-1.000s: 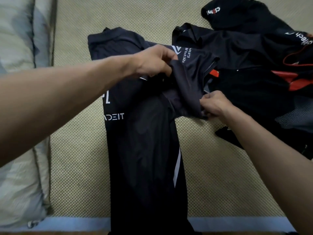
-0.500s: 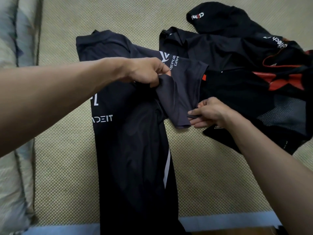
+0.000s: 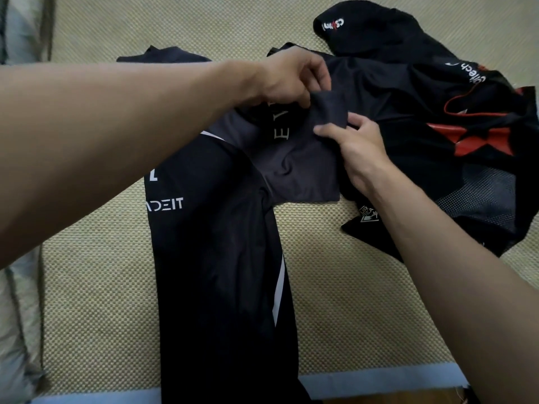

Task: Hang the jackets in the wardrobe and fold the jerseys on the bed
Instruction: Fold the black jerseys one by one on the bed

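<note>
Both hands [image 3: 287, 78] [image 3: 354, 144] pinching the jersey's [image 3: 221, 228] sleeve [image 3: 303, 158] beside the pile [image 3: 408, 112]: thin, limp, slippery; best taken at hems.

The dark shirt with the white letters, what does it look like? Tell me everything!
The dark jersey looks smooth and thin, with white letters, a white stripe and a greyer sleeve. It lies flat and long on the woven mat, its end hanging past the edge. The left hand and right hand pinch the sleeve's end.

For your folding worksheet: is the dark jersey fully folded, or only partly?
Partly. The jersey lies in a long strip, and both hands, left and right, grip its sleeve.
</note>
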